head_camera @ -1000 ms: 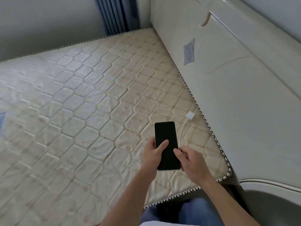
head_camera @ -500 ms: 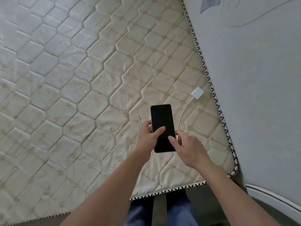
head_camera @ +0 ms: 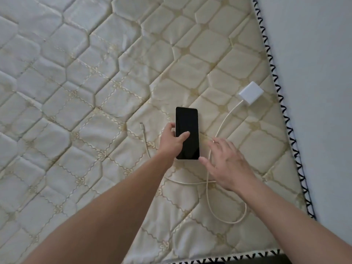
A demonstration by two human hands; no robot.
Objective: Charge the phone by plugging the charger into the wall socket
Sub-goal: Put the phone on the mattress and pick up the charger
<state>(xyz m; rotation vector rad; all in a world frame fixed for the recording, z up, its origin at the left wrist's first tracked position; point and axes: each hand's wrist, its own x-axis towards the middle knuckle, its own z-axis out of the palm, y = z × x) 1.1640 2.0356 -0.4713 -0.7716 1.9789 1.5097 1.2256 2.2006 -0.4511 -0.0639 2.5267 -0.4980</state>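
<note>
The left hand [head_camera: 171, 141] is gripping the dark-screened phone [head_camera: 187, 133] over the mattress [head_camera: 76, 92]. The right hand [head_camera: 227, 164] is hovering with fingers spread above the white cable [head_camera: 209, 199], which is running to the charger [head_camera: 250, 93].

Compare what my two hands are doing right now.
The left hand grips the phone, thumb across its dark screen; the right hand holds nothing. The left is curled, the right spread open above the white cable. Both are over the mattress.

left hand [head_camera: 172, 141] gripping phone [head_camera: 187, 132], right hand [head_camera: 227, 163] spread above cable [head_camera: 223, 123]
</note>
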